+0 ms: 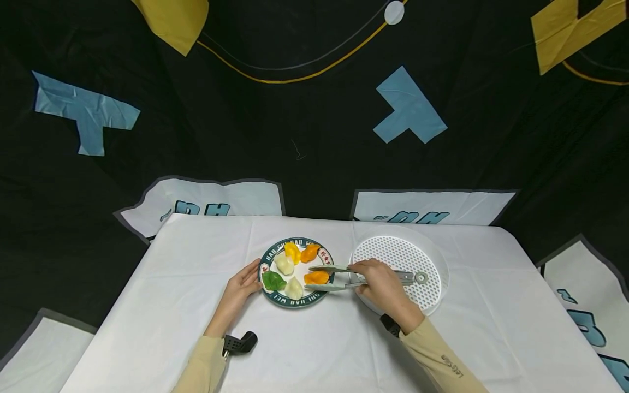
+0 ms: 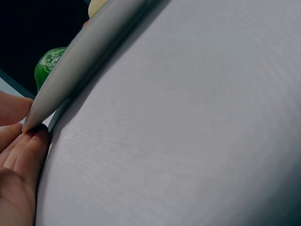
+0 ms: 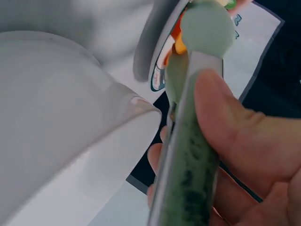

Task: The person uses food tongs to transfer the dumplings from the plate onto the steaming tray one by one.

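Note:
My left hand (image 1: 241, 286) pinches the left rim of a round plate (image 1: 301, 269), thumb above and fingers below in the left wrist view. On the plate lie two orange pieces, a yellow piece (image 1: 292, 252), a green piece (image 1: 273, 280) that looks like a pepper, and two pale pieces, one the upper pale piece (image 1: 284, 265). My right hand (image 1: 380, 286) grips metal tongs (image 1: 407, 276) with pale green tips, thumb on one arm. Those tips lie either side of the lower orange piece (image 1: 316, 277) near the plate's right edge; whether they squeeze it I cannot tell.
A round white basin with a perforated insert (image 1: 388, 246) stands right of the plate, under the tongs and right hand. Its tall wall (image 3: 56, 108) fills the left of the right wrist view. White cloth (image 1: 172, 305) covers the table; a black backdrop (image 1: 236, 136) hangs behind.

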### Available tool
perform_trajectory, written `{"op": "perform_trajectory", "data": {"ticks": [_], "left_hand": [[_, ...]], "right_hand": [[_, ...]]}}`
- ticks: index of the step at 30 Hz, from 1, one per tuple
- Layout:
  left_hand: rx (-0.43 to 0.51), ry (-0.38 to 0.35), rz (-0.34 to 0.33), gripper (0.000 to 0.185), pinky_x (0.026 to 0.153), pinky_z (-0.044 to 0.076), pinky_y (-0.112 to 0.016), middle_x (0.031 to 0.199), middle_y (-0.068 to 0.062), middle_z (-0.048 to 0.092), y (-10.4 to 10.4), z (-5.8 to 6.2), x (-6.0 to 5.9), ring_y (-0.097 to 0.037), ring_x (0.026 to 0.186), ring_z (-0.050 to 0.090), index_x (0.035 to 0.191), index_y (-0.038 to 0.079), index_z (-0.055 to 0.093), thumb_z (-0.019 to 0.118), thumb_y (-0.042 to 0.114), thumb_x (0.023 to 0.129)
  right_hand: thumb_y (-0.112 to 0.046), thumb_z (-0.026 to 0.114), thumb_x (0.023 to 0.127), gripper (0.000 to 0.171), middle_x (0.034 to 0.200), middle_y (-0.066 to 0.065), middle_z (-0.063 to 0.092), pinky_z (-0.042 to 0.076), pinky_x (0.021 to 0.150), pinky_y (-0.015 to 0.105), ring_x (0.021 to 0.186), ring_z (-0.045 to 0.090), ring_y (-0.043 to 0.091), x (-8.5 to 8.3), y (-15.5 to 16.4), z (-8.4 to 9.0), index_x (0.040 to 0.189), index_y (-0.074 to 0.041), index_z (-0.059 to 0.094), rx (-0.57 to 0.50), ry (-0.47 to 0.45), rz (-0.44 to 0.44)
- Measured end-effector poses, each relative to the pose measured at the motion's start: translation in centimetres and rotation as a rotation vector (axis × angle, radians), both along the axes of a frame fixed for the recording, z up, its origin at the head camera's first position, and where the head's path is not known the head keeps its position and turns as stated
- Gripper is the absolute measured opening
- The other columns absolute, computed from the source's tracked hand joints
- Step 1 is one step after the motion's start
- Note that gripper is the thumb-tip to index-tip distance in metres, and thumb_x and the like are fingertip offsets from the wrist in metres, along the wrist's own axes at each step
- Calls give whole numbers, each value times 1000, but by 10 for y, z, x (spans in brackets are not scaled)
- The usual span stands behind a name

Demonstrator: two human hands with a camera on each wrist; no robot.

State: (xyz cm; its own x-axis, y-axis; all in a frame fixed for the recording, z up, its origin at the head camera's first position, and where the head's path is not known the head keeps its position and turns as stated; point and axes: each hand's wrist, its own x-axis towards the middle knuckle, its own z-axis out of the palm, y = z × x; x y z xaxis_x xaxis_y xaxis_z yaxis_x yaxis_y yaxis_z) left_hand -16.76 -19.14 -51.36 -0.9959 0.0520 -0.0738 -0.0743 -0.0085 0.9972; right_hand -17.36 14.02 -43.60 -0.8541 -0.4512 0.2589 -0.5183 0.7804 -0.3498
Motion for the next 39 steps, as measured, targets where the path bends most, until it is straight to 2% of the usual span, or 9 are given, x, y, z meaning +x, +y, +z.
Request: {"op": "perform_trajectory", "data": {"ticks": [9, 19, 23, 34, 39], "left_hand": [[-29, -22, 10, 64, 101, 36, -16, 150, -21, 31, 1, 2, 2, -28, 136, 34, 147, -2, 29, 53, -5, 89], [-13, -13, 1, 62, 102, 35, -15, 150, -21, 31, 1, 2, 3, -28, 136, 34, 147, -2, 30, 54, -2, 90], [-7, -12, 3, 62, 102, 35, -16, 150, -22, 30, 1, 2, 3, -29, 136, 33, 147, -3, 29, 54, -3, 90], [-4, -1, 1, 62, 102, 36, -16, 150, -23, 30, 0, 0, 3, -30, 136, 33, 147, -4, 29, 53, -5, 90], [-1, -3, 2, 62, 102, 36, -16, 150, -22, 31, 0, 0, 3, -29, 136, 34, 147, -3, 29, 53, -5, 90]], "right_hand": [[6, 79, 64, 42, 104, 8, 71, 54, 86, 41, 97, 64, 27, 0, 0, 0, 105, -4, 73, -93, 67, -31], [9, 77, 65, 43, 104, 6, 70, 57, 78, 38, 95, 64, 23, 0, 4, 11, 105, -6, 74, -170, 86, -32], [4, 80, 67, 42, 107, 7, 70, 57, 78, 37, 97, 63, 24, -1, 9, 16, 107, -6, 73, -187, 89, -35], [2, 79, 71, 42, 109, 12, 69, 54, 82, 46, 101, 62, 30, -6, 39, 23, 112, -2, 70, -192, 91, -107], [2, 78, 72, 41, 108, 15, 68, 54, 78, 48, 97, 62, 31, -8, 59, 23, 112, 0, 70, -187, 94, -158]]}}
